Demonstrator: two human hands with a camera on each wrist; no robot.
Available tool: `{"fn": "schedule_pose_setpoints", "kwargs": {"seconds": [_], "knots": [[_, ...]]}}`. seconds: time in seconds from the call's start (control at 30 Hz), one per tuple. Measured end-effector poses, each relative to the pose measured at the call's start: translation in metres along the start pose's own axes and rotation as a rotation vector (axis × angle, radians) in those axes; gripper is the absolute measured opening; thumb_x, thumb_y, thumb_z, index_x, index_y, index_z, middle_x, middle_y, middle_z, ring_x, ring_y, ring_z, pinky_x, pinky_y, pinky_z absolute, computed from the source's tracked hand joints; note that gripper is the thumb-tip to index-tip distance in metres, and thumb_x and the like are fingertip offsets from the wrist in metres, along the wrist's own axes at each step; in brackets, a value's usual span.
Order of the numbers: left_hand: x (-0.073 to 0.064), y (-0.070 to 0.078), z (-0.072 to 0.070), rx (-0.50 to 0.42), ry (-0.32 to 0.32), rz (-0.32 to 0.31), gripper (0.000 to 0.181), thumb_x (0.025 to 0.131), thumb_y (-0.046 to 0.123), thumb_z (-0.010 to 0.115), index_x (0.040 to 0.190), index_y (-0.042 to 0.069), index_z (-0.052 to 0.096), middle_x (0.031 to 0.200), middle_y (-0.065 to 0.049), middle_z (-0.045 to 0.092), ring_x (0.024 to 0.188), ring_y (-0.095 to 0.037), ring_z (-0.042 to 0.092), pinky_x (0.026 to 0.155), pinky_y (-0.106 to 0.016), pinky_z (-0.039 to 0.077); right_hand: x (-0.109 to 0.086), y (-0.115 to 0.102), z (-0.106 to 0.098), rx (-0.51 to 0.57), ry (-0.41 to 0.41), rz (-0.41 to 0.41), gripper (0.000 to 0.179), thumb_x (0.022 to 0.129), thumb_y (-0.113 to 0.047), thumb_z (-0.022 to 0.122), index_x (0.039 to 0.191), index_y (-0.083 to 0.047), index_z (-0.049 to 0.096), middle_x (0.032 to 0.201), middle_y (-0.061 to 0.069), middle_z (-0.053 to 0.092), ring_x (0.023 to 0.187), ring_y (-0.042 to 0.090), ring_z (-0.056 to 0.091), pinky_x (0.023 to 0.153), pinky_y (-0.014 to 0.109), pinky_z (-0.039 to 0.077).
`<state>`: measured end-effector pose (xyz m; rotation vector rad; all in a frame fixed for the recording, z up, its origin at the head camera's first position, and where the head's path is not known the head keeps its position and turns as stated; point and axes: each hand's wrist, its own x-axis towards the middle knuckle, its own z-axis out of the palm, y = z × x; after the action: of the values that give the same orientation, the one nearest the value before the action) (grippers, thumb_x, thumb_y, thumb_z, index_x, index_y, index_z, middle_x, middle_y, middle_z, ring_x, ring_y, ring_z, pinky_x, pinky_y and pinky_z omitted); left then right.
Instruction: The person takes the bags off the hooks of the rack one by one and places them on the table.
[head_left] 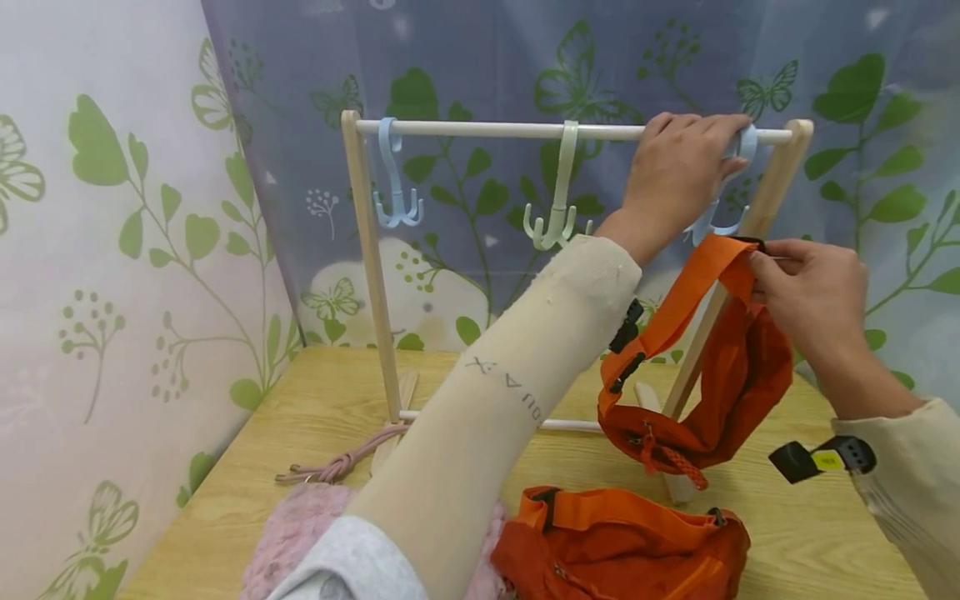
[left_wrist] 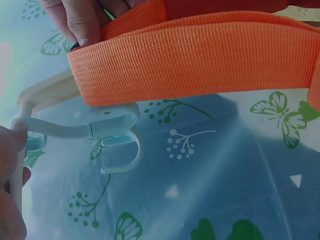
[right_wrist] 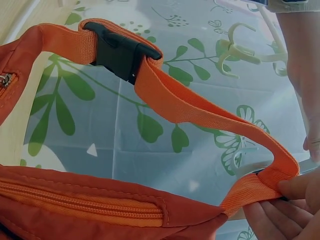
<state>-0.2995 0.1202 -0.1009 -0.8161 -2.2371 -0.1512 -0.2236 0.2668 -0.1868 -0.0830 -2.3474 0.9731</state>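
My left hand [head_left: 678, 162] grips the white rail [head_left: 480, 129] near its right end, fingertips against the top of a light blue multi-prong hook [left_wrist: 112, 129] that hangs there. My right hand [head_left: 813, 292] pinches the orange webbing strap [left_wrist: 195, 57] of an orange waist bag [head_left: 757, 367], holding it up beside that hook. In the left wrist view the strap overlaps the upper edge of the prongs. Below the strap, the bag's body hangs with its braided zip pull dangling. A black buckle [right_wrist: 117, 52] joins the strap in the right wrist view.
Another blue hook [head_left: 390, 175] and a pale green hook [head_left: 562, 183] hang farther left on the rail. Wooden posts [head_left: 371, 275] hold it up. On the table [head_left: 810, 533] lie a second orange waist bag [head_left: 622, 533] and a fluffy pink item [head_left: 300, 517] with a cord.
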Motion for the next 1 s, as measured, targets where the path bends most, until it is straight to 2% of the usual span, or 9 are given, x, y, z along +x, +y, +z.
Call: {"fn": "schedule_pose_setpoints", "kwargs": {"seconds": [0.4, 0.63, 0.83, 1.0], "knots": [[-0.002, -0.004, 0.000, 0.014, 0.019, 0.006, 0.052, 0.100, 0.048, 0.043, 0.148, 0.027, 0.041, 0.144, 0.016, 0.048, 0.131, -0.002, 0.043, 0.112, -0.020, 0.022, -0.011, -0.002, -0.008, 0.020, 0.018, -0.014, 0.048, 0.100, -0.030, 0.050, 0.131, 0.007, 0.057, 0.121, 0.026, 0.057, 0.055, -0.019, 0.053, 0.053, 0.007, 0.047], [-0.004, -0.003, -0.001, 0.027, 0.025, 0.007, 0.052, 0.101, 0.048, 0.042, 0.149, 0.028, 0.040, 0.146, 0.017, 0.046, 0.132, -0.001, 0.041, 0.112, -0.019, 0.020, -0.019, -0.007, -0.011, -0.021, 0.061, -0.005, 0.050, 0.101, -0.031, 0.047, 0.135, 0.005, 0.053, 0.126, 0.028, 0.057, 0.055, -0.026, 0.045, 0.052, 0.001, 0.040], [-0.006, -0.003, 0.000, 0.045, 0.050, 0.019, 0.051, 0.101, 0.047, 0.042, 0.148, 0.028, 0.040, 0.145, 0.017, 0.046, 0.132, -0.001, 0.042, 0.112, -0.019, 0.021, -0.027, -0.011, -0.018, -0.030, 0.075, -0.017, 0.049, 0.102, -0.030, 0.046, 0.136, 0.005, 0.052, 0.126, 0.029, 0.057, 0.058, -0.027, 0.045, 0.056, -0.002, 0.039], [-0.006, -0.004, -0.002, 0.063, 0.006, 0.027, 0.051, 0.102, 0.047, 0.040, 0.150, 0.030, 0.036, 0.148, 0.017, 0.043, 0.133, -0.001, 0.040, 0.113, -0.021, 0.019, -0.032, -0.013, -0.023, -0.028, 0.088, -0.026, 0.048, 0.103, -0.028, 0.045, 0.138, 0.004, 0.051, 0.127, 0.029, 0.056, 0.061, -0.028, 0.044, 0.059, -0.002, 0.039]]}}
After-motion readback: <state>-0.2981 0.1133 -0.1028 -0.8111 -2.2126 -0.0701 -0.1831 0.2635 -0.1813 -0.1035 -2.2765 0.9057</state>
